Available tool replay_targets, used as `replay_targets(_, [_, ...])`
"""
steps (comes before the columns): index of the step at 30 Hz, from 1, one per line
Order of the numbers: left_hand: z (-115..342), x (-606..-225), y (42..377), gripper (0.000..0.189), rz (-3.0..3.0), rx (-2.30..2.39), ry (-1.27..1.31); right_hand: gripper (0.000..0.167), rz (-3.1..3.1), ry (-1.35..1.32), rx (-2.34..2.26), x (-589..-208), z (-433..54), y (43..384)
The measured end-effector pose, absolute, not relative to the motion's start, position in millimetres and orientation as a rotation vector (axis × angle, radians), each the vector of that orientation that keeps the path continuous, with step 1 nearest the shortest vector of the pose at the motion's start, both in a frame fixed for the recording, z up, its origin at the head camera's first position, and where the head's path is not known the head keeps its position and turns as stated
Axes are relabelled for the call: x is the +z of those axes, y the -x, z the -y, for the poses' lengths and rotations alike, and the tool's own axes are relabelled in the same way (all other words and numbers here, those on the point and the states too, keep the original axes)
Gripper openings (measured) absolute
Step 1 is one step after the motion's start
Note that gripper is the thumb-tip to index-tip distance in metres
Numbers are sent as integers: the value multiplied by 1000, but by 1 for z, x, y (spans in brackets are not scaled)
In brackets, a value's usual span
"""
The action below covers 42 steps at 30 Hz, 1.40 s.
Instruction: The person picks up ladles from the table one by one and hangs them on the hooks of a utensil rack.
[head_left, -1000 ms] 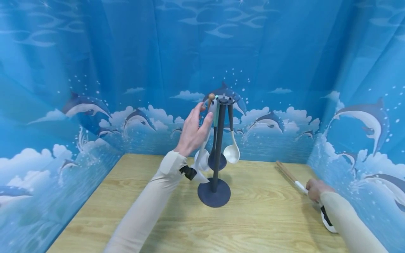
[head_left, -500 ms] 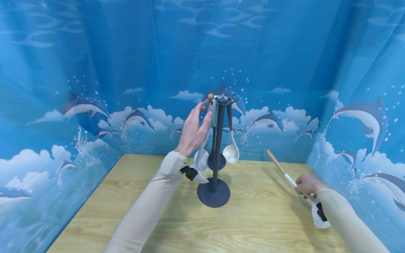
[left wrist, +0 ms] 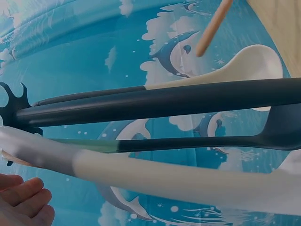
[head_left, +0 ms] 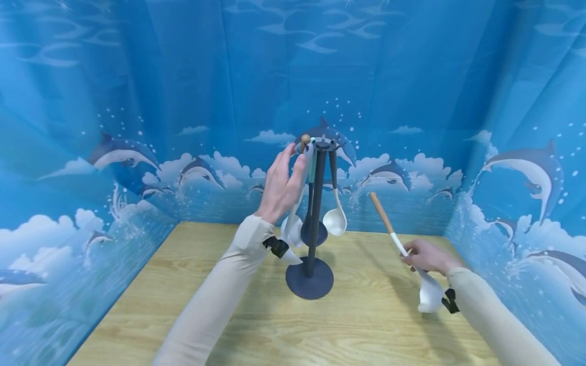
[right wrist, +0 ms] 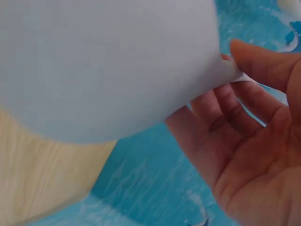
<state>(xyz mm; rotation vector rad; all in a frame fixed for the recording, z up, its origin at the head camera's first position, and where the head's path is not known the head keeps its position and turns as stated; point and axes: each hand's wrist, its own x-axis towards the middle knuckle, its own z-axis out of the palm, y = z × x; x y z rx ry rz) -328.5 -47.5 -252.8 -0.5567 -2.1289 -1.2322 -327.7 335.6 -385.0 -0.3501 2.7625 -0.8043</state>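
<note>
My right hand (head_left: 428, 255) pinches the white neck of a wooden-handled cooking utensil (head_left: 383, 216). Its handle points up and left, and its broad white head (right wrist: 113, 70) hangs low behind the fingers. In the right wrist view this head fills much of the picture; whether it is a ladle or a spatula I cannot tell. At the top of a dark utensil stand (head_left: 316, 213), my left hand (head_left: 279, 188) rests beside the hanging handles, fingers nearly straight. A grey-and-white utensil (left wrist: 141, 172) passes close by those fingers (left wrist: 35, 197).
On the stand also hang a dark ladle with a green handle (left wrist: 89, 145) and a cream ladle (head_left: 335, 222). The round stand base (head_left: 309, 287) sits on a wood-grain table (head_left: 366, 325). A blue dolphin-print curtain (head_left: 293, 66) surrounds the back and sides.
My right hand has moved left and slightly up, carrying the wooden-handled utensil from the table's right side toward the stand; its handle has tilted up. The left hand has stayed nearly still.
</note>
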Motion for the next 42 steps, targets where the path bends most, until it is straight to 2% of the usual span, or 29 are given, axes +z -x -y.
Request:
replay_targets(7, [44, -246, 329, 62, 2112, -1229, 573, 24, -2844, 466, -891, -377, -312, 326])
replay_targets(13, [42, -237, 329, 60, 2110, -1204, 575, 20, -2952, 446, -938, -368, -295, 327])
replay_targets(26, [39, -225, 332, 60, 2136, -1187, 566, 38, -3039, 531, -1059, -357, -273, 321])
replay_targets(42, [38, -207, 338, 67, 2280, -1074, 643, 37, -3141, 713, -1189, -348, -253, 313])
